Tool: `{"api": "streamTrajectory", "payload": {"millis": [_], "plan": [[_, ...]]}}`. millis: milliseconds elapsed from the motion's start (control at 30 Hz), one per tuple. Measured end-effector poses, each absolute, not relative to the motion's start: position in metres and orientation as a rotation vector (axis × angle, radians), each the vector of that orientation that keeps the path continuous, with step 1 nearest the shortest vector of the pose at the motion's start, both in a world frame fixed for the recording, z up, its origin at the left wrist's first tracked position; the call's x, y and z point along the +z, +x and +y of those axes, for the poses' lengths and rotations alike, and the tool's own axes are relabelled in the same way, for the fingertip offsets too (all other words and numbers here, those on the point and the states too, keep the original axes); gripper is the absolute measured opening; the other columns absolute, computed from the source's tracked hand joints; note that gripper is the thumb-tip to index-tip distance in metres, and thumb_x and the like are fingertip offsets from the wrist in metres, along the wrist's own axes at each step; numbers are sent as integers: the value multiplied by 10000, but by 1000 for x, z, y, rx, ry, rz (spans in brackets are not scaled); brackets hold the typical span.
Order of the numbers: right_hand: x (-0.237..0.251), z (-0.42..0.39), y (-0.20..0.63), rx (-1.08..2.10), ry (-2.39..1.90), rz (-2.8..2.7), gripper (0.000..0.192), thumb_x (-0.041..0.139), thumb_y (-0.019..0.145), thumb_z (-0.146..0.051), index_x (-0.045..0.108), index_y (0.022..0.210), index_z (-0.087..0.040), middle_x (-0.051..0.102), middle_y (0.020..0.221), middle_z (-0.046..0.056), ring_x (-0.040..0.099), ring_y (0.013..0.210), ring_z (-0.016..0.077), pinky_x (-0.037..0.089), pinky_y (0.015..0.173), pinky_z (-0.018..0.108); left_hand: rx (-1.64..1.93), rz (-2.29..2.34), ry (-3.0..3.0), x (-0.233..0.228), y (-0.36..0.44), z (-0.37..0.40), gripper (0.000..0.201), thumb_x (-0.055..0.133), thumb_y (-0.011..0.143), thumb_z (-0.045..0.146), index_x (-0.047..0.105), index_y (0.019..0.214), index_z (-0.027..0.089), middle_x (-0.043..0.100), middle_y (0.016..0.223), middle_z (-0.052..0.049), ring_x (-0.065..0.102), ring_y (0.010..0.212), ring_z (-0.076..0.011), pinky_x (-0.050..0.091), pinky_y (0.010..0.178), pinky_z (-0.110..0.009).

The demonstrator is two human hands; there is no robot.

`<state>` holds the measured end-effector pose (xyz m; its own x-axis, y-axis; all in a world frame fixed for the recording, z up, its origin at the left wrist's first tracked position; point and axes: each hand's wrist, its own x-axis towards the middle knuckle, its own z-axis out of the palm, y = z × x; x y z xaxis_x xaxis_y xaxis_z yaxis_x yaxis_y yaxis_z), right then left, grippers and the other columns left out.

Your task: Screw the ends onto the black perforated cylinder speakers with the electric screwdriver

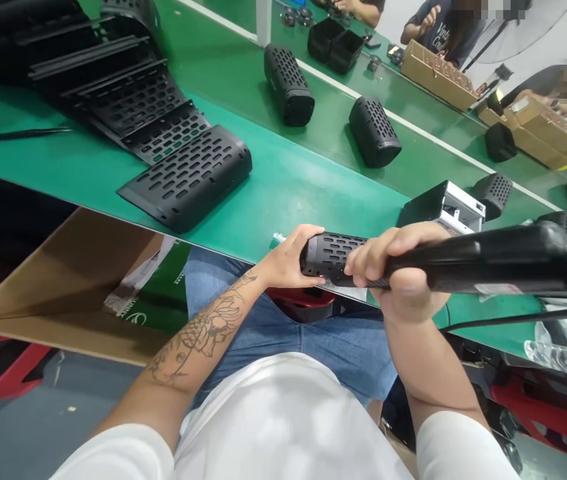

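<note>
My left hand [294, 259] grips the end of a black slotted housing [336, 252] at the table's near edge. In my right hand [406, 267] is a black power screwdriver [503, 260], held level with its body pointing right and its front end toward the housing. Its tip is hidden behind my right fingers, so I cannot tell whether it touches a screw. Just beyond my right hand stands a black box with a white metal frame [463, 208].
Several slotted black covers [183, 177] lie in a row at the left. Finished-looking housings [291, 87] stand on the green conveyor belt [323, 147]. An open cardboard box [63, 280] sits below the table at left. A cable [523, 319] runs along the right. People work across the belt.
</note>
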<state>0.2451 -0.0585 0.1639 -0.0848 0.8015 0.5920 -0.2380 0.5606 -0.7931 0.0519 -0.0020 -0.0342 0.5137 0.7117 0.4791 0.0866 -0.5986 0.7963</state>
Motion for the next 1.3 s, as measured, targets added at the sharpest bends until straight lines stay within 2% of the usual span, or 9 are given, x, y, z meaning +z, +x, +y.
{"api": "streamTrajectory", "payload": {"millis": [233, 500, 733, 967, 1033, 1100, 1167, 1233, 1300], "plan": [[152, -53, 235, 902, -674, -1446, 415, 1067, 1010, -545, 742, 940, -297, 749, 652, -85, 636, 434, 148, 673, 520, 325, 1088, 637, 1994, -32, 58, -3, 1161, 1142, 834, 473, 499, 1791, 336, 652, 1735, -178, 741, 1584, -457, 674, 1348, -666], [150, -49, 236, 1016, -611, -1574, 336, 1032, 1034, -440, 729, 961, -315, 728, 652, -104, 606, 415, 139, 646, 506, 314, 1029, 707, 1978, -24, 59, -7, 1096, 1134, 837, 529, 553, 1744, 328, 676, 1723, -174, 736, 1578, -466, 668, 1356, -669], [146, -48, 238, 1054, -667, -1594, 484, 1066, 975, -576, 666, 881, -321, 691, 594, -116, 556, 356, 146, 591, 457, 330, 1009, 735, 1968, -23, 61, -6, 1104, 1141, 798, 531, 597, 1736, 322, 694, 1700, -169, 741, 1567, -474, 674, 1352, -658], [127, -55, 239, 1107, -605, -1611, 318, 1059, 1005, -448, 775, 1030, -309, 740, 693, -79, 653, 493, 162, 653, 570, 344, 1000, 729, 2014, -22, 55, -7, 1207, 1122, 825, 546, 506, 1836, 312, 664, 1760, -192, 718, 1641, -485, 635, 1413, -701], [131, -57, 239, 1120, -575, -1601, 347, 1085, 992, -479, 797, 1066, -301, 749, 708, -68, 677, 521, 166, 652, 585, 338, 1001, 728, 2043, -22, 48, -9, 1306, 1127, 802, 518, 442, 1893, 305, 626, 1830, -217, 683, 1708, -500, 606, 1451, -718], [146, -59, 249, 1102, -483, -1536, 360, 1067, 1016, -554, 828, 1138, -314, 752, 708, -73, 655, 496, 152, 641, 577, 324, 977, 743, 2046, -23, 39, -13, 1322, 1135, 775, 467, 452, 1896, 312, 632, 1851, -218, 694, 1712, -503, 614, 1449, -719], [168, -62, 275, 1047, -424, -1454, 408, 999, 1044, -696, 864, 1193, -342, 730, 683, -84, 580, 429, 136, 637, 550, 332, 960, 810, 2004, -25, 29, -16, 1232, 1137, 757, 440, 542, 1832, 343, 715, 1779, -185, 772, 1624, -498, 664, 1398, -725], [190, -69, 314, 935, -489, -1374, 510, 944, 1015, -842, 902, 1161, -355, 675, 637, -87, 509, 385, 140, 629, 510, 361, 976, 912, 1918, -27, 22, -15, 1148, 1139, 739, 464, 616, 1757, 375, 798, 1658, -148, 855, 1483, -488, 735, 1296, -732], [202, -80, 358, 734, -606, -1214, 511, 940, 987, -856, 920, 1095, -357, 607, 598, -84, 471, 382, 154, 585, 459, 368, 1033, 995, 1793, -24, 27, 0, 1105, 1124, 755, 515, 625, 1731, 376, 840, 1557, -128, 904, 1355, -463, 791, 1180, -711]]}}
